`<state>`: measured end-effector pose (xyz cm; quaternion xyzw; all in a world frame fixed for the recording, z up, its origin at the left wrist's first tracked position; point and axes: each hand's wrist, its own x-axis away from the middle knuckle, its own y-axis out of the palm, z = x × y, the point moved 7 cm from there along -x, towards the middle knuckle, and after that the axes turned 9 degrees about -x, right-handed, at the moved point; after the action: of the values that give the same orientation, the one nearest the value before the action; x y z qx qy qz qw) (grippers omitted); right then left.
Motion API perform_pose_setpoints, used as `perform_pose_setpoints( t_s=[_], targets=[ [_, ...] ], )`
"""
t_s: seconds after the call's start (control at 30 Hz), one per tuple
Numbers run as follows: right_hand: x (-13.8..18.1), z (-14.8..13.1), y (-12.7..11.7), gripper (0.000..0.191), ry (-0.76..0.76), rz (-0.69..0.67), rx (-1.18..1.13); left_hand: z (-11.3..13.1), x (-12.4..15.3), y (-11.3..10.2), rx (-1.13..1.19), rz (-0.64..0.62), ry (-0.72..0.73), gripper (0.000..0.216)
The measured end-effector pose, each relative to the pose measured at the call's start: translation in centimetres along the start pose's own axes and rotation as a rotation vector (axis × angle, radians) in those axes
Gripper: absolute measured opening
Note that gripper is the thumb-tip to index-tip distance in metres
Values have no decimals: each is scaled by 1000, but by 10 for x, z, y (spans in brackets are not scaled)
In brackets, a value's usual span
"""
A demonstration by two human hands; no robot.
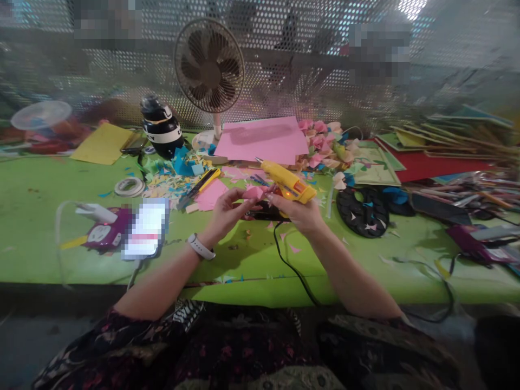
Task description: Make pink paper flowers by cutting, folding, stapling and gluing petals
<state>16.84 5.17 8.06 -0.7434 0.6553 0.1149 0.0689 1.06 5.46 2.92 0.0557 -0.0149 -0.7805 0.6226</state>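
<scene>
My right hand [298, 212] grips a yellow glue gun [286, 180], its nozzle pointing up and left; a black cord [289, 264] runs from it toward me over the table edge. My left hand [227, 211], with a white watch on the wrist, pinches a small folded pink paper piece [254, 193] just left of the gun. Both hands hover above the green table [49, 238], close together and nearly touching.
A desk fan [209, 67] and a black-and-white bottle [161, 129] stand at the back. Pink paper sheets [264, 140], paper flowers [320, 143], scraps, a tape roll [129, 187], a phone [145, 228], a dark round tray [361, 211] and stacked coloured sheets [442, 149] lie around.
</scene>
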Motion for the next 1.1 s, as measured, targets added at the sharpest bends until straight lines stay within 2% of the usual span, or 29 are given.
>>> perform_pose_setpoints(
  t_s=[0.3, 0.47, 0.73, 0.97, 1.1],
  targets=[
    [-4, 15, -6, 20, 14, 51, -22, 5, -3, -10, 31, 114, 50, 41],
    [-1, 3, -8, 22, -8, 122, 40, 3, -10, -26, 0, 218, 80, 35],
    [12, -8, 10, 27, -61, -13, 218, 10, -14, -44, -112, 371, 122, 26],
    [17, 8, 21, 28, -53, -81, 368, 12, -13, -43, -89, 373, 140, 27],
    [16, 15, 19, 30, -19, -51, 393, 10, -13, -42, -76, 359, 152, 27]
  ],
)
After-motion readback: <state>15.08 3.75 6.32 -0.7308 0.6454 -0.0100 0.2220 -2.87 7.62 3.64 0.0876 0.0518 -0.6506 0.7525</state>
